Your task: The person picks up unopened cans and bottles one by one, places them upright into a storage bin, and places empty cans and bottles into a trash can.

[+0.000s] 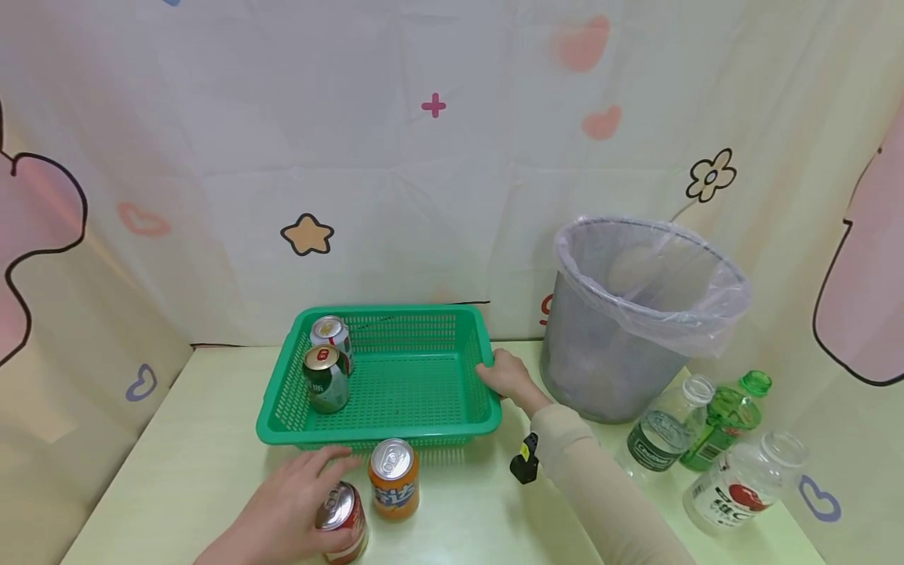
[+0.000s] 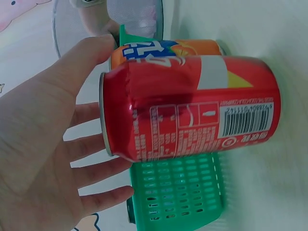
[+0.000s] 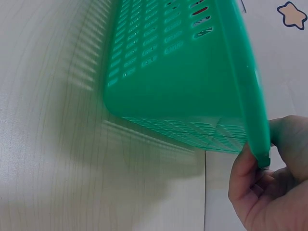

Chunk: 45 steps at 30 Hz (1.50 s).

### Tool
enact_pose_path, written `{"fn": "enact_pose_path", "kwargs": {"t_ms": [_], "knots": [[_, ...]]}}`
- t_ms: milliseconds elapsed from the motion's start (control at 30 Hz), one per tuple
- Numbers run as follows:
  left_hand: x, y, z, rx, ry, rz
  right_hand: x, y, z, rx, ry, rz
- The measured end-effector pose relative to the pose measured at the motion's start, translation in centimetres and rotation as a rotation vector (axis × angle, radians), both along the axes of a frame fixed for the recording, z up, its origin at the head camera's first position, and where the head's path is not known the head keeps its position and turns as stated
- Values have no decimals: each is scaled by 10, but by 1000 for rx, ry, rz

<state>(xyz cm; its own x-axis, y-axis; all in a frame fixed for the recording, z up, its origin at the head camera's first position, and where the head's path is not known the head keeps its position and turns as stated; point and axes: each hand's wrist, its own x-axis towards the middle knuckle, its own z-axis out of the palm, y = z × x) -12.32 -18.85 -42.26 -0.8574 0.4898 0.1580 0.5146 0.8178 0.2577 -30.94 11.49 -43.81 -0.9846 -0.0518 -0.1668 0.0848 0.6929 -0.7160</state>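
A red soda can [image 2: 192, 108] stands upright on the table near the front, beside my left hand [image 1: 282, 502]. The left fingers are spread out around the can's top in the left wrist view, not curled round it. An orange soda can [image 1: 394, 486] stands just right of it, in front of the green plastic basket [image 1: 410, 384]. My right hand [image 1: 510, 375] grips the basket's right rim, the thumb on one side and curled fingers on the other. Inside the basket, a dark green can [image 1: 327, 384] and a white can [image 1: 330, 333] stand at the left.
A mesh bin [image 1: 600, 353] with a plastic liner stands at the back right. Before it are a clear bottle [image 1: 664, 435], a green bottle [image 1: 723, 424] and a wide-mouthed clear bottle [image 1: 738, 490]. A patterned curtain [image 1: 395, 196] hangs behind the table [image 1: 184, 455].
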Motion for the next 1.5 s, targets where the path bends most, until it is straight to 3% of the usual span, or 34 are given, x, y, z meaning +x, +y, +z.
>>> {"fn": "enact_pose_path", "kwargs": {"t_ms": [167,233,367,667,1167,1500], "knots": [[1,3,-1,-16,-126,24,-1,0,-2,18,1,-4],[1,4,-3,-18,-145,31,-2,1,-2,22,1,-6],[4,5,-6,-22,-115,22,-3,1,-4,14,-2,-4],[4,8,-11,-38,-129,19,-2,0,-2,0,-2,0],[4,10,-12,-50,-86,-2,0,0,1,-13,-18,3],[2,12,-8,-66,-147,-13,1,0,3,-16,-30,2]]}}
